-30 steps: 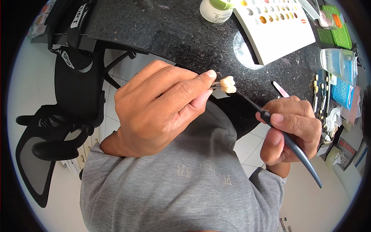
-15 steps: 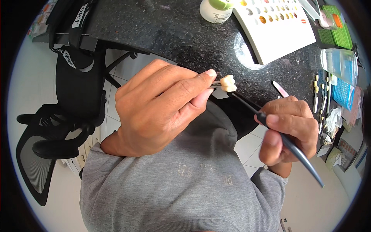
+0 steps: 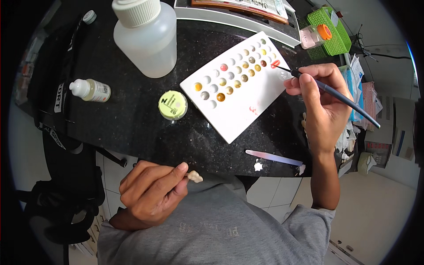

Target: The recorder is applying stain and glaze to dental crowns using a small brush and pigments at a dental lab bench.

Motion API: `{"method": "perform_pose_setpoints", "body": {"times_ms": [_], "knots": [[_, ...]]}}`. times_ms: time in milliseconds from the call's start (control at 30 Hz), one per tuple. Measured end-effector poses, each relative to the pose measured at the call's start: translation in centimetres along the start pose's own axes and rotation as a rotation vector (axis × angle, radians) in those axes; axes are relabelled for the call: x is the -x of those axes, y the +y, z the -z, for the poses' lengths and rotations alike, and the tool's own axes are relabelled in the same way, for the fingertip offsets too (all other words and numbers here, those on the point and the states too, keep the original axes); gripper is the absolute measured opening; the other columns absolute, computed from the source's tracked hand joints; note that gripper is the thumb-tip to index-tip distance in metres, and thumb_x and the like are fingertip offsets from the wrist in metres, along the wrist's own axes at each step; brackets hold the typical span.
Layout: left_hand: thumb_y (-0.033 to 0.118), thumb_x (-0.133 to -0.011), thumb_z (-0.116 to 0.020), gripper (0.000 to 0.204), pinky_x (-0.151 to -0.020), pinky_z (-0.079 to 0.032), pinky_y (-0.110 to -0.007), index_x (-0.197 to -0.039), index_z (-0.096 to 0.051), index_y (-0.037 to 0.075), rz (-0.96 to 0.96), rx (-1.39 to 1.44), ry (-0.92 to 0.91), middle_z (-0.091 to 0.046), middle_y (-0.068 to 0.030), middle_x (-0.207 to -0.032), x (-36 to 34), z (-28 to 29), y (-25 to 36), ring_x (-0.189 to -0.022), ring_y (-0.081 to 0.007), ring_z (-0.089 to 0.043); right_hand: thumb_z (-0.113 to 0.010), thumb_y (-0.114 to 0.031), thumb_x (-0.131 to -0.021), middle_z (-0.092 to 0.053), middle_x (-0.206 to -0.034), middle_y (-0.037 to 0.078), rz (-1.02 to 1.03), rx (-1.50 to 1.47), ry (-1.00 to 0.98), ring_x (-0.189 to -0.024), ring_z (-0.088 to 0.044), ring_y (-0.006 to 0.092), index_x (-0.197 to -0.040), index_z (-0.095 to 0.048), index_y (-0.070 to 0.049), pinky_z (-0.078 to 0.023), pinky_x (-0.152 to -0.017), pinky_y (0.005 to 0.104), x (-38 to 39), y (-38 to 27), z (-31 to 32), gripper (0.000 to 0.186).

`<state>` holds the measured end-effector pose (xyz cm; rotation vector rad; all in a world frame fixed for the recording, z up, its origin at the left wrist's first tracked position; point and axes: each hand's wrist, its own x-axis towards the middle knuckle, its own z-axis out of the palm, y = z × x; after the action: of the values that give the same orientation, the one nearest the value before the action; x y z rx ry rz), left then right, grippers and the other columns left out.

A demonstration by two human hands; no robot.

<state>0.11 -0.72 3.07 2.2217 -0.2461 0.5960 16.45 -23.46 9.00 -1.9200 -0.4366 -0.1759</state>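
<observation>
My left hand (image 3: pixel 155 192), low at the left in front of the grey shirt, is closed on thin metal tweezers that its fingers mostly hide. At their tip, just past thumb and forefinger, sits a cream tooth-shaped dental crown (image 3: pixel 194 176). My right hand (image 3: pixel 324 99) pinches a slim dark-handled paintbrush (image 3: pixel 338 94), its handle slanting down to the right. The brush tip is at a red-orange smear of paint (image 3: pixel 275 64) near the right edge of a white palette (image 3: pixel 229 126). Rows of round wells in the palette hold yellow, brown, grey and pink colours.
A large translucent bottle (image 3: pixel 148 48) stands behind the palette's left end. A lidded green jar (image 3: pixel 172 105) and a small dropper bottle (image 3: pixel 91 90) are further left. A pink-to-violet nail file (image 3: pixel 274 157) lies near the table's front edge. Green baskets (image 3: pixel 331 33) stand far right.
The brush has left the crown and moved up and right to the palette. My left hand with the crown is now lower and further left in view, and the view takes in more table.
</observation>
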Motion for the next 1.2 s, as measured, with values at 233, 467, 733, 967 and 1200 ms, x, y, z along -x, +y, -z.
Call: {"method": "perform_pose_setpoints", "body": {"times_ms": [233,467,733,967,1200], "knots": [[0.004,-0.063,-0.078,0.030,-0.045,-0.043,-0.020,-0.092,-0.072,0.003,-0.006,0.018,-0.056,-0.061,-0.0006,-0.068,-0.5,0.2,-0.7,-0.056,-0.0116,-0.055,-0.064,0.000,-0.082,-0.064,-0.071,0.006,0.133,0.163,0.022,-0.063,-0.063,0.0089,-0.081,-0.058,0.004,-0.050,-0.057,0.0192,-0.8,1.5,-1.0,0.007],[0.008,-0.066,-0.079,0.028,-0.045,-0.041,-0.019,-0.093,-0.072,0.004,-0.016,0.022,-0.059,-0.061,0.0002,-0.069,-0.3,0.1,-0.7,-0.056,-0.0093,-0.054,-0.067,0.001,-0.077,-0.064,-0.068,0.005,0.191,0.272,0.045,-0.059,-0.061,0.0065,-0.078,-0.060,0.002,-0.048,-0.054,0.0184,-0.7,1.7,-1.2,0.007],[0.006,-0.064,-0.079,0.029,-0.046,-0.043,-0.019,-0.093,-0.072,0.004,0.002,0.023,-0.053,-0.061,-0.0005,-0.068,0.2,0.3,-0.3,-0.056,-0.0099,-0.055,-0.066,0.001,-0.079,-0.065,-0.070,0.006,0.170,0.220,0.025,-0.062,-0.062,0.0080,-0.080,-0.060,0.003,-0.048,-0.057,0.0187,0.0,1.6,-1.2,0.006],[0.003,-0.060,-0.080,0.029,-0.046,-0.047,-0.019,-0.088,-0.072,0.004,-0.069,0.032,0.098,-0.063,-0.0020,-0.068,-0.5,-1.0,-0.8,-0.058,-0.0117,-0.058,-0.051,-0.011,-0.093,-0.059,-0.079,0.017,0.374,0.036,-0.185,-0.068,-0.063,0.0231,-0.099,-0.054,0.007,-0.055,-0.061,0.0308,2.5,-3.5,1.1,0.019],[-0.008,-0.062,-0.074,0.029,-0.052,-0.048,-0.023,-0.089,-0.070,-0.002,-0.057,-0.049,0.073,-0.066,-0.0081,-0.073,0.1,-0.8,-0.3,-0.064,-0.0166,-0.061,-0.060,-0.017,-0.088,-0.056,-0.071,0.013,0.416,-0.160,-0.195,-0.058,-0.059,0.0177,-0.090,-0.050,0.000,-0.046,-0.050,0.0221,8.9,-1.9,-4.3,0.020]]}}
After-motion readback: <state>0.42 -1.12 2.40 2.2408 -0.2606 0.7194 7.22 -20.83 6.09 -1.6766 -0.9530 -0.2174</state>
